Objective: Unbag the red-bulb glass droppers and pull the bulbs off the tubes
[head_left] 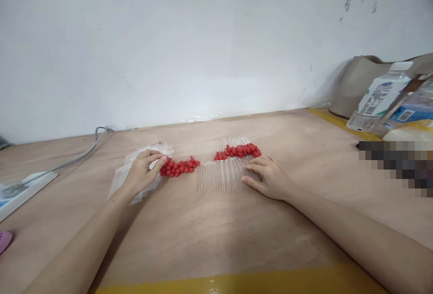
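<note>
My left hand (144,172) reaches over the clear plastic bags (118,181), its thumb and index finger closed on a red rubber bulb (163,160) at the left end of a loose pile of red rubber bulbs (181,167). To the right of the pile lies a row of thin glass dropper tubes (216,177), side by side with tapered tips towards me. Beyond them more tubes carry red bulbs (241,150) and point away towards the wall. With fingers slightly apart, my right hand (269,179) rests at the right end of the near row, fingertips touching the tubes.
A white power strip (29,190) with a grey cable (81,153) lies at the left. At the right back stand a plastic bottle (379,98) and a beige container (352,86). Yellow tape (237,282) runs along the table's front edge, and a white wall (203,46) rises behind.
</note>
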The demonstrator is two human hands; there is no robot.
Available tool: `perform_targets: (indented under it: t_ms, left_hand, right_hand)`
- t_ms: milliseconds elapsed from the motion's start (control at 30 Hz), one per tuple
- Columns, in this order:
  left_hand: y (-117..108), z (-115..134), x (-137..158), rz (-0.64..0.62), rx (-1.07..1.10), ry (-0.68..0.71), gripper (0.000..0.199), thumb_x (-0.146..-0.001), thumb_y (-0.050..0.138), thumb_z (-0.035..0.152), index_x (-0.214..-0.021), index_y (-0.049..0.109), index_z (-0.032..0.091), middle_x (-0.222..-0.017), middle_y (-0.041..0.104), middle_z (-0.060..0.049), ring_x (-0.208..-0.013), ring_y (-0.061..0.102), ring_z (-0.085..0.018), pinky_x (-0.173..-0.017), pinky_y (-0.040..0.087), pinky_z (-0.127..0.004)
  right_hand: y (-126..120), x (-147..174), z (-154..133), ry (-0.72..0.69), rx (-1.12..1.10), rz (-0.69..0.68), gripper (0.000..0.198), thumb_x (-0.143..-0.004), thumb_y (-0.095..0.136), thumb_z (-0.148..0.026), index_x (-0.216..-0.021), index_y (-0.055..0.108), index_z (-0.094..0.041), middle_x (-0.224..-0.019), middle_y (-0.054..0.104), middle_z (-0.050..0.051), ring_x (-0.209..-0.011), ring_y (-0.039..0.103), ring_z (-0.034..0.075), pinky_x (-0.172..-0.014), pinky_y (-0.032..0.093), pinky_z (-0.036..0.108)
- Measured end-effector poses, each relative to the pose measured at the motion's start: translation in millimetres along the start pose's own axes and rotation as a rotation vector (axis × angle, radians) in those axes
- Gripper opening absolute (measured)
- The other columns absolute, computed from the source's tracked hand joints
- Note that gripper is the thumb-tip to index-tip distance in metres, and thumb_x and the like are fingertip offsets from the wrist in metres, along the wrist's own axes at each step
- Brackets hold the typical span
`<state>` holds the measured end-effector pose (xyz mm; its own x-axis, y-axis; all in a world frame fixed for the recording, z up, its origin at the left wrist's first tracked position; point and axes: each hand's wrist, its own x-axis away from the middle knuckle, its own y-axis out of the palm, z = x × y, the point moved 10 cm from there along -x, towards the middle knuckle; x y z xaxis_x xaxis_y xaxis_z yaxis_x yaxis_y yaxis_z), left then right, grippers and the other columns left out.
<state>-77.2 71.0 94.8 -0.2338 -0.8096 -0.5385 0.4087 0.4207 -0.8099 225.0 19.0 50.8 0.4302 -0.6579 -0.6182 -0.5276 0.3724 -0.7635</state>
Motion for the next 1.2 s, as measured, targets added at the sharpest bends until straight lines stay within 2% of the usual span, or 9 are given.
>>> perform_targets:
  t_ms: [200,300,367,467,567,733,933,1067,1200]
  left_hand:
    - [-27,2,6,0.263,-0.030,-0.030,0.027,-0.084,0.043,0.038,-0.091,0.063,0.020,-0.091,0.060,-0.005,-0.090,0.054,-0.020,-0.081,0.041,-0.034]
    - [-39,23,10,0.373,-0.076,0.016,0.021,-0.083,0.047,0.034,-0.091,0.062,0.022,-0.092,0.059,-0.005,-0.090,0.053,-0.020,-0.086,0.039,-0.037]
    - [-38,46,7,0.379,-0.071,0.092,0.016,-0.080,0.051,0.031,-0.089,0.061,0.023,-0.093,0.059,-0.004,-0.091,0.054,-0.021,-0.087,0.039,-0.037]
    - [-17,91,-6,0.254,-0.048,0.260,0.010,-0.077,0.053,0.027,-0.080,0.061,0.021,-0.092,0.059,-0.004,-0.089,0.054,-0.021,-0.084,0.041,-0.038]
    - [23,132,-25,0.034,-0.020,0.361,0.011,-0.077,0.052,0.026,-0.073,0.059,0.018,-0.087,0.057,-0.006,-0.084,0.053,-0.022,-0.077,0.043,-0.039]
    - [80,177,-55,-0.100,0.010,0.452,0.013,-0.075,0.058,0.033,-0.074,0.060,0.021,-0.080,0.057,-0.003,-0.081,0.055,-0.019,-0.076,0.046,-0.035]
    - [111,187,-81,-0.105,0.032,0.358,0.028,-0.073,0.058,0.048,-0.065,0.059,0.022,-0.077,0.055,-0.004,-0.085,0.056,-0.023,-0.074,0.047,-0.040]
    - [120,189,-81,-0.135,0.080,0.319,0.034,-0.073,0.057,0.050,-0.058,0.057,0.020,-0.077,0.056,-0.005,-0.084,0.054,-0.023,-0.074,0.046,-0.041]
    - [121,183,-81,-0.105,0.113,0.231,0.030,-0.077,0.053,0.043,-0.063,0.059,0.017,-0.079,0.057,-0.006,-0.087,0.053,-0.021,-0.078,0.043,-0.038]
  right_hand:
    - [-6,0,6,0.043,-0.059,0.054,0.028,-0.081,0.052,-0.039,-0.096,0.062,-0.018,-0.093,0.063,0.008,-0.086,0.058,0.019,-0.077,0.044,0.034]
    - [-12,1,15,0.072,-0.066,0.102,0.022,-0.084,0.049,-0.034,-0.093,0.062,-0.018,-0.091,0.063,0.007,-0.082,0.059,0.018,-0.075,0.045,0.032]
    - [-16,2,21,0.088,-0.052,0.137,0.021,-0.085,0.047,-0.032,-0.087,0.063,-0.019,-0.086,0.064,0.006,-0.079,0.059,0.017,-0.074,0.044,0.032]
    - [-21,2,29,0.105,-0.030,0.165,0.023,-0.086,0.045,-0.032,-0.079,0.063,-0.019,-0.078,0.064,0.006,-0.073,0.059,0.017,-0.070,0.043,0.031]
    - [-22,3,34,0.114,-0.036,0.183,0.027,-0.086,0.044,-0.032,-0.074,0.063,-0.018,-0.070,0.063,0.005,-0.066,0.057,0.016,-0.064,0.042,0.029]
    - [-25,3,38,0.124,-0.052,0.230,0.024,-0.085,0.046,-0.030,-0.074,0.064,-0.018,-0.067,0.060,0.004,-0.063,0.055,0.015,-0.060,0.040,0.027]
    - [-27,4,41,0.153,-0.031,0.250,0.023,-0.084,0.047,-0.030,-0.075,0.065,-0.018,-0.070,0.060,0.004,-0.066,0.055,0.015,-0.062,0.040,0.027]
    - [-27,4,41,0.155,-0.027,0.252,0.024,-0.084,0.047,-0.031,-0.075,0.065,-0.019,-0.074,0.061,0.005,-0.067,0.055,0.014,-0.062,0.040,0.027]
    - [-27,5,42,0.174,-0.018,0.253,0.023,-0.084,0.047,-0.031,-0.075,0.065,-0.019,-0.076,0.061,0.004,-0.068,0.056,0.014,-0.067,0.040,0.029]
